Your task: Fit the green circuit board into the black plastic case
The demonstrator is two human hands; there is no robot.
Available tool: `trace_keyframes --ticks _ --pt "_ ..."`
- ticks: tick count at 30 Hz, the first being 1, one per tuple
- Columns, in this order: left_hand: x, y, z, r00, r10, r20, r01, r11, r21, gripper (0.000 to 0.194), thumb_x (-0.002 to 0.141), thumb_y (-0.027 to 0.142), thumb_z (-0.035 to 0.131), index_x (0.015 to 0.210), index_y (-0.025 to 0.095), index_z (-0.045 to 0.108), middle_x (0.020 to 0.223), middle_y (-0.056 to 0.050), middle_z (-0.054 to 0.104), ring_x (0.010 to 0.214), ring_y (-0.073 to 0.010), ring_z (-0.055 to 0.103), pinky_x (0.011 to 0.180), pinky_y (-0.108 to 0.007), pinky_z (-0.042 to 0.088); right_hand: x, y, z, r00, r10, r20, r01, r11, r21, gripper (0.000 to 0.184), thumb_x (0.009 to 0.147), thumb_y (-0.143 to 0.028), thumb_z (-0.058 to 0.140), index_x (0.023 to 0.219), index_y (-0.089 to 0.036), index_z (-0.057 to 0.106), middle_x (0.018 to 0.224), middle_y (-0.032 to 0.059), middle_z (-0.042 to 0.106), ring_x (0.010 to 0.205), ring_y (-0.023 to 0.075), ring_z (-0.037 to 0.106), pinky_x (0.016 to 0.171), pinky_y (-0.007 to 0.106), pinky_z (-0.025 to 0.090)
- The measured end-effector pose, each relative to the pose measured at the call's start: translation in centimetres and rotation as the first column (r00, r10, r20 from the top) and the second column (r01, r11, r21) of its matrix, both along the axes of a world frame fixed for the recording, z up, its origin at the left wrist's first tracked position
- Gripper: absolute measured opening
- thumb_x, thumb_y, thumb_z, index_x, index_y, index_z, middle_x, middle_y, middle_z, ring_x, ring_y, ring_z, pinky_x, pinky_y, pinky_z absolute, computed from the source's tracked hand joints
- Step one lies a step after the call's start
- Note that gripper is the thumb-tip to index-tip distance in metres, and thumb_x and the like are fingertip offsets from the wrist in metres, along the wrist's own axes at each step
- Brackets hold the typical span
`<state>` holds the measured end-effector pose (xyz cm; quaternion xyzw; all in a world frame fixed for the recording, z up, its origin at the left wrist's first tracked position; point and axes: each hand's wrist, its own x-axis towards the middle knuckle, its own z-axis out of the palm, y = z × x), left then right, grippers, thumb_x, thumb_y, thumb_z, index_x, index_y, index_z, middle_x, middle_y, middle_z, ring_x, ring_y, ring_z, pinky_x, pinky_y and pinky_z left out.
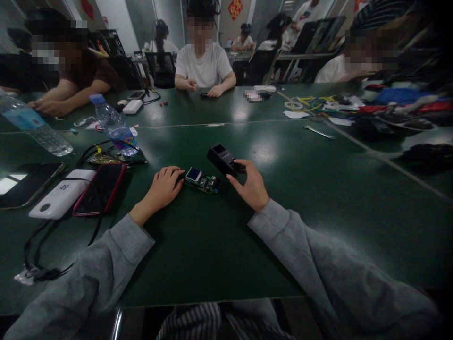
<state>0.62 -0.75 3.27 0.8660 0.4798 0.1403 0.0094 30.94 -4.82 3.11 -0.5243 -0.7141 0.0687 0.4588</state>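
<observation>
Green counter under everything. Far left of the left hand, a clear bottle with blue label. Nearer that hand but still off to its left: dark phone, white power bank, red-edged phone, these 3 roughly in a row. Black cable loops over the power bank and red-edged phone, dropping toward the left forearm. 2nd bottle, blue cap, beyond and left of the left hand; small white box farther out past it.

Left hand palm down, fingers extended, fingertips at the left end of the circuit board; can't tell if they grip it or only rest there. Board lies on the counter between the 2 hands, small screen at its left end, components showing. Person in white shirt sits across, beyond both hands. Black case just beyond the board, tilted, near end pinched between thumb and fingers of the right hand; contact with the counter unclear. Wrench beyond and right of the right hand. Tangled cables farther right, edges blurry.
</observation>
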Motion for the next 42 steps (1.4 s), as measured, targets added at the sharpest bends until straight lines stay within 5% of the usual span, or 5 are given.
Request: trace_keyframes --ticks 15,19,25,42 --pt "0.0 0.1 -0.4 1.0 0.011 -0.011 -0.01 1.0 0.029 0.038 0.103 0.037 0.039 0.135 0.022 0.052 0.14 -0.013 0.052 0.13 -0.0323 0.045 0.102 -0.052 0.042 -2.2 -2.4 1.4 0.957 0.287 0.045 -0.29 0.954 0.074 0.044 0.092 -0.037 0.062 0.132 -0.024 0.047 0.123 0.0123 0.061 0.112 0.0269 0.063 0.097 0.049 0.056" --pt "0.0 0.1 -0.3 1.0 0.017 -0.009 -0.017 1.0 0.019 0.036 0.101 0.036 0.04 0.133 0.023 0.053 0.138 -0.013 0.053 0.126 -0.0324 0.047 0.101 -0.052 0.042 -2.1 -2.1 1.2 0.924 0.36 0.128 -0.359 0.933 -0.03 0.044 0.093 -0.034 0.059 0.134 -0.024 0.046 0.126 0.0128 0.06 0.118 0.0285 0.06 0.101 0.053 0.054" --pt "0.0 0.1 -0.2 1.0 0.013 0.006 -0.013 1.0 0.005 0.039 0.102 0.036 0.039 0.136 0.022 0.052 0.139 -0.013 0.053 0.128 -0.032 0.047 0.102 -0.053 0.042 -1.7 -1.8 0.8 0.892 0.396 0.218 -0.344 0.908 -0.241 0.052 0.091 -0.032 0.063 0.139 -0.023 0.044 0.126 0.0124 0.061 0.113 0.0282 0.063 0.097 0.054 0.056" --pt "0.0 0.1 -0.1 1.0 0.01 -0.001 -0.01 1.0 0.004 0.039 0.102 0.034 0.039 0.136 0.021 0.051 0.139 -0.013 0.053 0.128 -0.0317 0.046 0.102 -0.052 0.041 -1.7 -1.8 0.6 0.895 0.39 0.216 -0.336 0.908 -0.249 0.055 0.09 -0.029 0.065 0.14 -0.023 0.043 0.127 0.0128 0.06 0.114 0.0285 0.062 0.096 0.054 0.057"
